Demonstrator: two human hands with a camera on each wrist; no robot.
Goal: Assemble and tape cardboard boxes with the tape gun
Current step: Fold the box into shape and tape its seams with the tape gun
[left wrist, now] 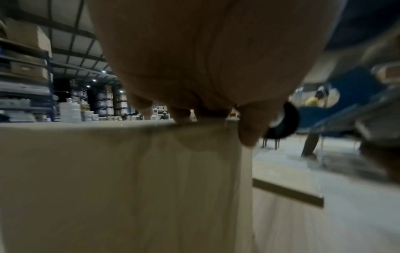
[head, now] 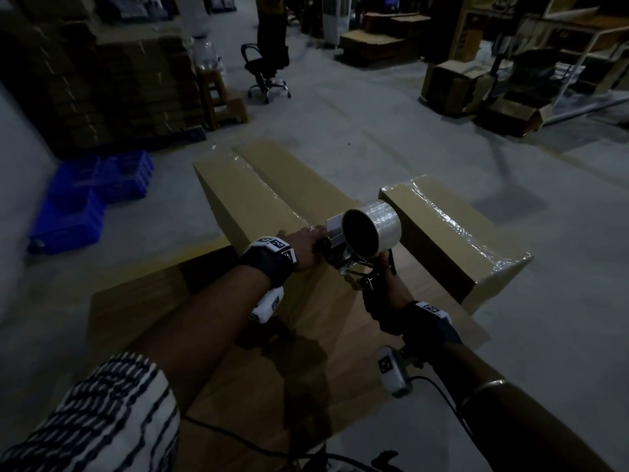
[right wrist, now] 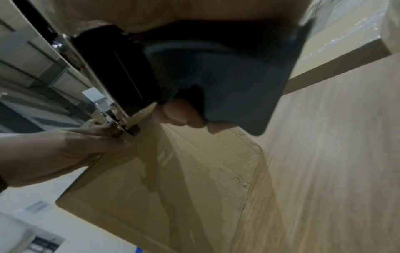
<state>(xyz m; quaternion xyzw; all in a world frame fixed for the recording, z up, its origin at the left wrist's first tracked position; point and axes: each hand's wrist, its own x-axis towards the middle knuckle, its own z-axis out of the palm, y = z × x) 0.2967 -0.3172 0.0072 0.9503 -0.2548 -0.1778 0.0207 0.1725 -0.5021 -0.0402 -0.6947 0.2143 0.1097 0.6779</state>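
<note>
A long cardboard box (head: pixel 245 199) lies on the floor in front of me, with clear tape along its top seam. My left hand (head: pixel 303 241) rests flat on the near end of its top, and its fingers (left wrist: pixel 181 113) press at the edge. My right hand (head: pixel 391 291) grips the handle of the tape gun (head: pixel 371 229), which carries a clear tape roll. The gun's nose sits at the box's near end, right beside my left fingers (right wrist: pixel 97 135). In the right wrist view my right fingers (right wrist: pixel 179 114) curl round the dark handle (right wrist: pixel 227 77). Tape runs down the box's end face (right wrist: pixel 151 171).
A second taped box (head: pixel 452 240) lies to the right. A flat cardboard sheet (head: pixel 170 318) is spread under both. Blue crates (head: pixel 85 199) and stacked flat cardboard (head: pixel 102 80) stand at the left. A wooden stool (head: pixel 221 97), an office chair (head: pixel 265 69), a standing person (head: pixel 272 28) and open boxes (head: pixel 459 86) lie beyond.
</note>
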